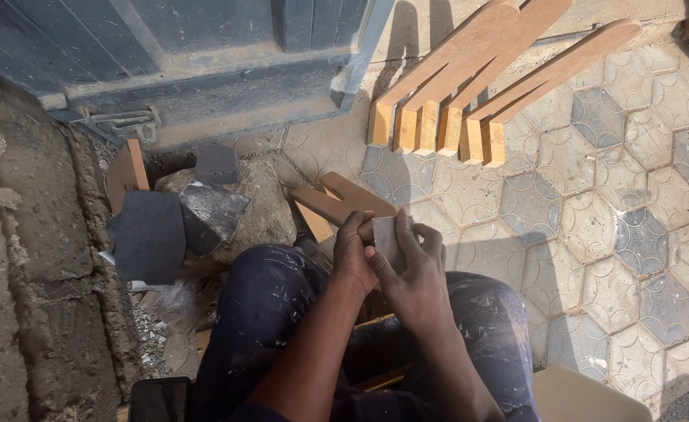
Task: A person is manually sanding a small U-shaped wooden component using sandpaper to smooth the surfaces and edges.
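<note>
Workpiece: forked wooden piece (336, 202), flat and notched at its far end, lying across your lap and pointing away over the paved ground (594, 219). Your left hand (354, 254) is closed around its near end. Your right hand (416, 270) presses a small piece of sandpaper (390, 238) against it, fingers wrapped over. Handling, by the look of it: stiff, light, dusty and so a little slippery; grip the solid stem, not the thin prongs, which could snap. Nearby: row of similar wooden pieces (469, 94) leaning against the wall; dark sheets of sandpaper (150, 234) on a rock (262, 211) to your left.
</note>
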